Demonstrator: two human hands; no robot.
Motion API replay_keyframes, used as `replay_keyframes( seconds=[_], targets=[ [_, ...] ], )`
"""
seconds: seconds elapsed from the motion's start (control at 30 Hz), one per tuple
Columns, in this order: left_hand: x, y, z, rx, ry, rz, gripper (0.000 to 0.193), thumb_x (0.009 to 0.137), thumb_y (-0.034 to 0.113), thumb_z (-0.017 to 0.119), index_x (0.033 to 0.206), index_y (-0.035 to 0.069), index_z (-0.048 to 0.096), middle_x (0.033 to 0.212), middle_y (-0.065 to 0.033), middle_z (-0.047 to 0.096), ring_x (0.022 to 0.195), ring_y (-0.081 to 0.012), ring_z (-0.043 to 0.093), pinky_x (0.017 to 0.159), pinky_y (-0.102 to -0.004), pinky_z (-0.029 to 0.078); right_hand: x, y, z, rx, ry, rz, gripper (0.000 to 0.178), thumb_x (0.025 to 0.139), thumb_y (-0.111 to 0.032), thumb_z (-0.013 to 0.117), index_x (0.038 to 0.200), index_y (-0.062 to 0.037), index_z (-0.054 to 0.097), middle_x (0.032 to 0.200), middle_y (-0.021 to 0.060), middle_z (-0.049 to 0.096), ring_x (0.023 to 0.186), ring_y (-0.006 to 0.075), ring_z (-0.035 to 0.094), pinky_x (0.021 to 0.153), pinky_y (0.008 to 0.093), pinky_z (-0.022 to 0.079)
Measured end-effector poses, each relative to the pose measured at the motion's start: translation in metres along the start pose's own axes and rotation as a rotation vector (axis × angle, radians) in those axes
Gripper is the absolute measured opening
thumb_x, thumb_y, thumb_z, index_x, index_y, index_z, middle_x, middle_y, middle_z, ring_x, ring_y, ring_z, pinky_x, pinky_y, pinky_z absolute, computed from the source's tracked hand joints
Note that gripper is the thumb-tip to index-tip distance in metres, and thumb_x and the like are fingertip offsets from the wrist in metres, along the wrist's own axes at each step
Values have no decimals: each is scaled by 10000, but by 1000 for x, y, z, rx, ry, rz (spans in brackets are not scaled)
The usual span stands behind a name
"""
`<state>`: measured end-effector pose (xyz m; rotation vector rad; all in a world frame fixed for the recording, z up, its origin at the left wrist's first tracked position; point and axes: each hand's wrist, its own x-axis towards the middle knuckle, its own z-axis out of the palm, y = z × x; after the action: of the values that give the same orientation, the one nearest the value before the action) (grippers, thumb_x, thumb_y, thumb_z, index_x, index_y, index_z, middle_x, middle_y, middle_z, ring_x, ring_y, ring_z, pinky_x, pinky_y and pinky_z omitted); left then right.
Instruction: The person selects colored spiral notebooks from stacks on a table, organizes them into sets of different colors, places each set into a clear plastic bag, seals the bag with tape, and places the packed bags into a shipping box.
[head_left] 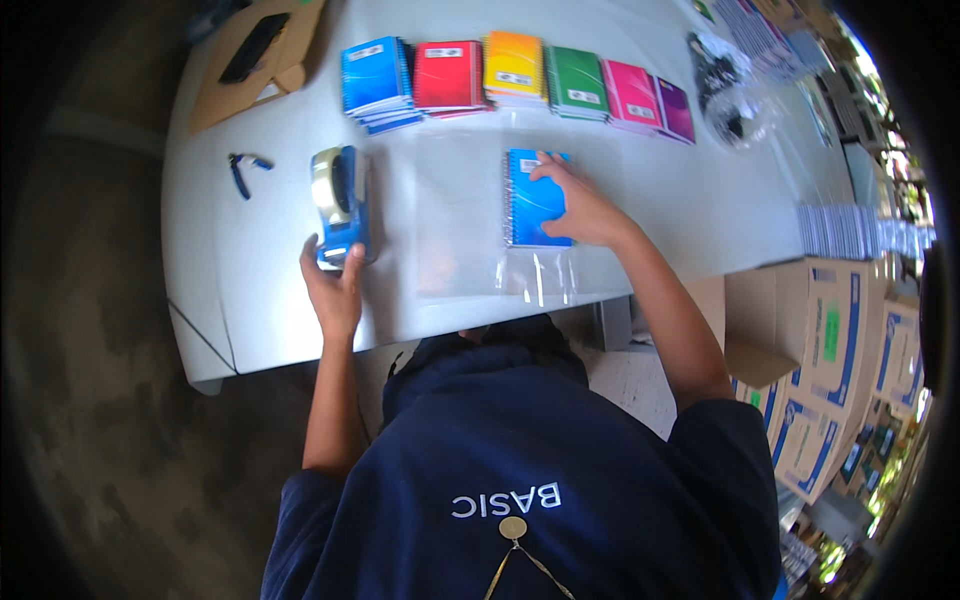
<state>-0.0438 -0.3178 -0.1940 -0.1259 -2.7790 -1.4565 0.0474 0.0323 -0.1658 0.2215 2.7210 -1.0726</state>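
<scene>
A blue tape dispenser with a roll of clear tape stands on the white table, left of the middle. My left hand grips its near end, thumb on one side and fingers on the other. Right of it, my right hand holds a blue spiral notebook from its right side, with fingers and thumb bent over the cover. Beneath the notebook lies a clear plastic sheet or bag, its shiny edge showing towards me. How far the fingers reach under the notebook is hidden.
Along the far side run stacks of blue, red, yellow, green, pink and purple notebooks. Blue-handled nippers lie left, near a cardboard piece. Clear plastic lies far right; cartons stand beside the table.
</scene>
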Motion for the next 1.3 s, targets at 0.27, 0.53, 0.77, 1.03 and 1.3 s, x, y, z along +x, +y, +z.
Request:
replay_keyframes(
  seconds=[0.27,0.53,0.77,1.03,1.3],
  targets=[
    [55,22,-41,-334,-490,-520,377,882,338,568,1001,-5,668,889,-63,604,747,-155,536,669,-285,433,-1,-18,-8,-59,49,-52,786,579,-158,775,1277,-88,421,1408,130,351,1312,303,338,1062,362,327],
    [7,-31,-65,82,-88,-244,141,840,121,629,860,0,697,977,-131,662,865,-208,614,757,-337,489,-1,-15,-12,-131,37,-60,814,583,-165,803,1305,-142,428,1406,97,368,1291,301,369,1024,401,358],
    [33,124,42,-329,-566,30,258,899,210,592,879,-24,699,703,-71,654,573,-94,578,507,-228,464,4,-1,-17,-191,43,-88,965,525,-283,852,1361,-160,386,1379,118,434,1287,298,394,1000,472,336],
    [64,205,149,1134,-1079,226,664,685,703,623,896,80,709,788,-52,698,812,-214,680,734,-358,517,3,15,-15,-108,52,-56,1187,505,-333,867,1444,-126,170,1329,227,448,1247,308,440,975,447,332],
    [12,92,170,399,-660,267,815,902,617,361,1436,12,247,1484,-205,232,1379,-359,200,1100,-504,149,-3,43,44,141,332,125,1025,762,-502,702,1436,8,120,1423,288,239,1354,364,233,1107,439,157]
  ],
)
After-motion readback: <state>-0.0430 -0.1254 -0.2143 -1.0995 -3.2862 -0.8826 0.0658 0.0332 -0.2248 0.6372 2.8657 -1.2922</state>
